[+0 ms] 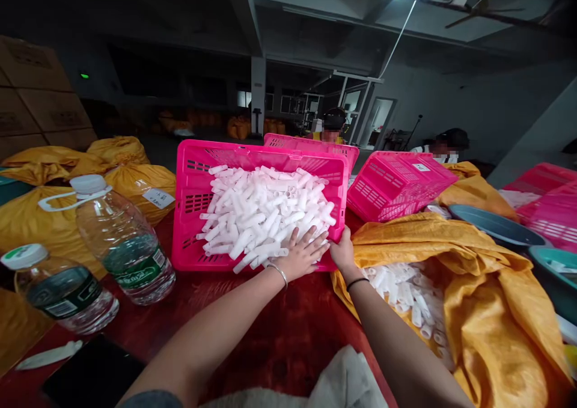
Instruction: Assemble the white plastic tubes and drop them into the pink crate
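From the head view, two water bottles (121,240) stand at the left on the red table (279,336), each with a green label whose print is too small to read; a white tag on a yellow sack (139,182) is also illegible. A pink crate (189,173), tipped toward the viewer, holds a heap of white plastic tubes (265,213). The left hand (300,255) lies flat on the tubes at the crate's lower edge, fingers spread, holding nothing, a bangle at the wrist. The right hand (343,253) curls closed over the crate's near right corner, beside an open yellow bag (473,258) with more tubes
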The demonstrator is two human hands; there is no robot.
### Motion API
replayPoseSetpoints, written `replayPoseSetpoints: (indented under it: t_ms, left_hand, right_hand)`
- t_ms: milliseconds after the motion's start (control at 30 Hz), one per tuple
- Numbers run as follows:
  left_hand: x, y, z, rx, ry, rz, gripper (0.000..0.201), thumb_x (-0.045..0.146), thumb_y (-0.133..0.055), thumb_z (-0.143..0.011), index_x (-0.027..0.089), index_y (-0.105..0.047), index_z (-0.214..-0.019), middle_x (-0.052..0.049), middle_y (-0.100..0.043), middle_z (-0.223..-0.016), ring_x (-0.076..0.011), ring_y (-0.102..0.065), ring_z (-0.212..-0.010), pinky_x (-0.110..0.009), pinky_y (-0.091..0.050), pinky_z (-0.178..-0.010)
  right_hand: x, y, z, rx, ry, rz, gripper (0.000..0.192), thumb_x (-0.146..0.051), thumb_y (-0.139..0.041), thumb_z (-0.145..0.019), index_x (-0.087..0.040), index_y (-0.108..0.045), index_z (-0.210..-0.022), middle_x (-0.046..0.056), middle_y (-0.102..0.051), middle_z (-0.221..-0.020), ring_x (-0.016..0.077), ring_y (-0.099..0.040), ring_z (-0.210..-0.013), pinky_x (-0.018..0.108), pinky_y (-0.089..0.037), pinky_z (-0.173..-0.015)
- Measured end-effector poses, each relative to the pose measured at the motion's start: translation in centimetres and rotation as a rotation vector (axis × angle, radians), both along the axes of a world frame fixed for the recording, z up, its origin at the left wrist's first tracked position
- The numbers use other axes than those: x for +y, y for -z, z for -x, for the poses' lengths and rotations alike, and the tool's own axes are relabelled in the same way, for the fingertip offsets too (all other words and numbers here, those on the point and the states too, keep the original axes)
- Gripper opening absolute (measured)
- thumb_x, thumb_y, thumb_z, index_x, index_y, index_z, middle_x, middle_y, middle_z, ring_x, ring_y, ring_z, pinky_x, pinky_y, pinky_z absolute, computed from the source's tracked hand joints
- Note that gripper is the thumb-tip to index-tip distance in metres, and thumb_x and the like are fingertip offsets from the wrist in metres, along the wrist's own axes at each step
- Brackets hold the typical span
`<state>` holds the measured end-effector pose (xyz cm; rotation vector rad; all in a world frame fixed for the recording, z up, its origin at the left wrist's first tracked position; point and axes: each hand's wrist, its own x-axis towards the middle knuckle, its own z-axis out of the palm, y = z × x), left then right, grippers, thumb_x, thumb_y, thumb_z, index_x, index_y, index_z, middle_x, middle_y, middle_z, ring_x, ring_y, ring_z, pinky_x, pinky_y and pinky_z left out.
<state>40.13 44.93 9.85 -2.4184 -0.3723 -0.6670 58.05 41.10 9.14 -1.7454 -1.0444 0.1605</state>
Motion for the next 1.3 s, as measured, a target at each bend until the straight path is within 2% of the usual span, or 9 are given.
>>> replayPoseSetpoints:
  t_ms: [267,533,600,700,800,900,1067,1200,1300]
  left_hand:
    - [-0.4,2.3,0.4,-0.051,0.007,-0.088,0.051,0.037,-0.041,-0.095,0.024,-0.036,-0.144,-0.004,-0.015,-0.158,-0.0332,-0.009,-0.144,-0.066,-0.004,-0.11]
    - [-2.9,4.5,2.1,-0.031,0.045,-0.164,0.042,0.025,-0.04,-0.095,0.028,-0.046,-0.137,0.003,-0.02,-0.157,-0.0247,-0.019,-0.143,-0.055,-0.023,-0.111]
    - [-3.5,4.6,2.3,-0.045,0.049,-0.167,0.042,0.025,-0.04,-0.095,0.027,-0.047,-0.137,0.002,-0.02,-0.157,-0.0249,-0.019,-0.143,-0.053,-0.024,-0.111]
    - [-4.4,4.5,2.6,-0.063,0.071,-0.159,0.038,0.025,-0.04,-0.095,0.026,-0.052,-0.131,0.002,-0.022,-0.157,-0.0253,-0.019,-0.143,-0.053,-0.018,-0.113]
    - [-5.8,4.2,3.3,-0.053,0.11,-0.137,0.033,0.025,-0.039,-0.096,0.027,-0.06,-0.121,0.003,-0.028,-0.155,-0.0246,-0.023,-0.141,-0.055,-0.011,-0.115]
    - [-7.7,3.6,4.5,-0.022,0.159,-0.113,0.031,0.027,-0.038,-0.097,0.027,-0.062,-0.115,0.003,-0.033,-0.153,-0.0235,-0.027,-0.139,-0.055,-0.007,-0.115]
    - [-11.4,2.1,7.5,0.043,0.207,-0.049,0.029,0.028,-0.04,-0.096,0.023,-0.062,-0.115,-0.002,-0.039,-0.15,-0.0264,-0.029,-0.138,-0.055,-0.015,-0.113]
    - [-13.7,1.7,9.5,0.102,0.226,0.119,0.031,0.027,-0.044,-0.094,0.019,-0.058,-0.121,-0.006,-0.042,-0.147,-0.0282,-0.033,-0.137,-0.052,-0.026,-0.11]
    - [-15.0,1.4,10.6,0.139,0.222,0.312,0.03,0.026,-0.049,-0.091,0.021,-0.059,-0.12,-0.006,-0.048,-0.143,-0.0273,-0.037,-0.135,-0.05,-0.031,-0.109]
  right_hand:
    - [-0.2,1.1,0.4,-0.019,0.023,0.053,0.064,-0.027,-0.05,-0.072,-0.013,-0.034,-0.133,0.018,-0.067,-0.109,0.0285,-0.066,-0.089,0.036,-0.052,-0.076]
    - [-2.5,2.4,2.2,-0.005,0.042,0.109,0.07,-0.036,-0.053,-0.076,-0.013,-0.028,-0.137,0.017,-0.067,-0.103,0.0294,-0.067,-0.083,0.039,-0.053,-0.074]
    - [-2.8,2.2,2.4,-0.027,0.033,0.1,0.077,-0.035,-0.055,-0.075,-0.013,-0.022,-0.141,0.018,-0.065,-0.109,0.0306,-0.066,-0.09,0.04,-0.052,-0.079]
    - [-4.1,2.4,3.3,-0.081,0.04,0.063,0.086,-0.031,-0.056,-0.074,-0.011,-0.013,-0.145,0.023,-0.046,-0.135,0.035,-0.05,-0.121,0.048,-0.042,-0.099]
    - [-6.5,3.3,5.0,-0.127,0.01,0.037,0.075,-0.027,-0.048,-0.08,-0.012,-0.015,-0.146,0.022,-0.027,-0.148,0.033,-0.03,-0.137,0.052,-0.032,-0.108]
    - [-9.6,4.8,6.9,-0.146,-0.07,0.04,0.057,-0.023,-0.037,-0.086,-0.012,-0.031,-0.142,0.021,-0.032,-0.145,0.0293,-0.033,-0.136,0.049,-0.035,-0.108]
    - [-13.9,6.4,8.6,-0.156,-0.172,0.076,0.052,-0.012,-0.04,-0.08,-0.013,-0.046,-0.132,0.018,-0.035,-0.143,0.0283,-0.032,-0.138,0.05,-0.031,-0.112]
    - [-16.6,6.3,9.9,-0.179,-0.31,0.128,0.062,-0.005,-0.047,-0.07,-0.018,-0.05,-0.131,0.015,-0.036,-0.146,0.0271,-0.029,-0.14,0.048,-0.032,-0.113]
    - [-18.2,5.0,10.0,-0.208,-0.451,0.168,0.073,-0.009,-0.056,-0.067,-0.021,-0.045,-0.138,0.013,-0.034,-0.149,0.0262,-0.032,-0.139,0.044,-0.036,-0.11]
